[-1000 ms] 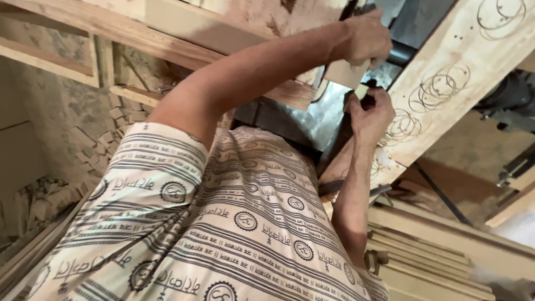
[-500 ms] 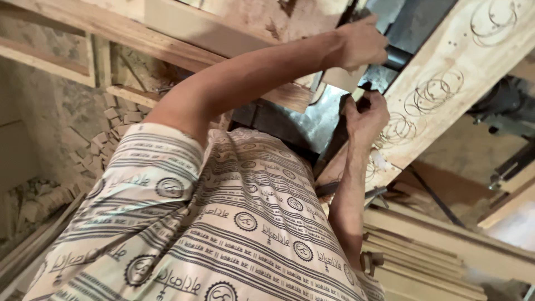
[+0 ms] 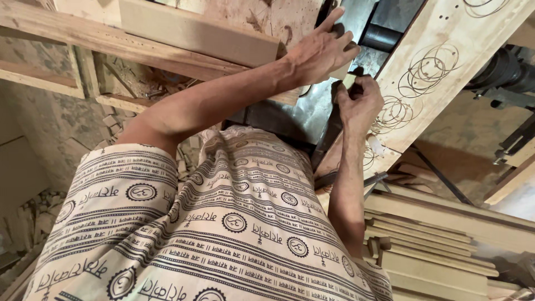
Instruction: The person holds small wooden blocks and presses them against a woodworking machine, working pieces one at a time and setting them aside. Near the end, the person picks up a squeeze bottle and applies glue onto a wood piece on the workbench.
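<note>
My left hand (image 3: 320, 51) reaches across my body and presses down on a small pale wooden block (image 3: 341, 71), fingers laid over its top. Just below it, my right hand (image 3: 361, 101) curls its fingers against the near end of the same block. The block rests on a grey metal machine table (image 3: 301, 114), next to a dark round roller (image 3: 383, 37). Most of the block is hidden under my hands. My patterned shirt (image 3: 223, 223) fills the lower view.
A pale board marked with pencilled circles (image 3: 429, 72) runs diagonally beside my right hand. Long wooden beams (image 3: 167, 42) cross the upper left. A stack of planed strips (image 3: 434, 251) lies at lower right. Offcuts and shavings (image 3: 33, 223) litter the floor at left.
Both hands stay on the block. My left hand has drawn slightly back toward me and flattened its fingers; my right hand has shifted up a little with it.
</note>
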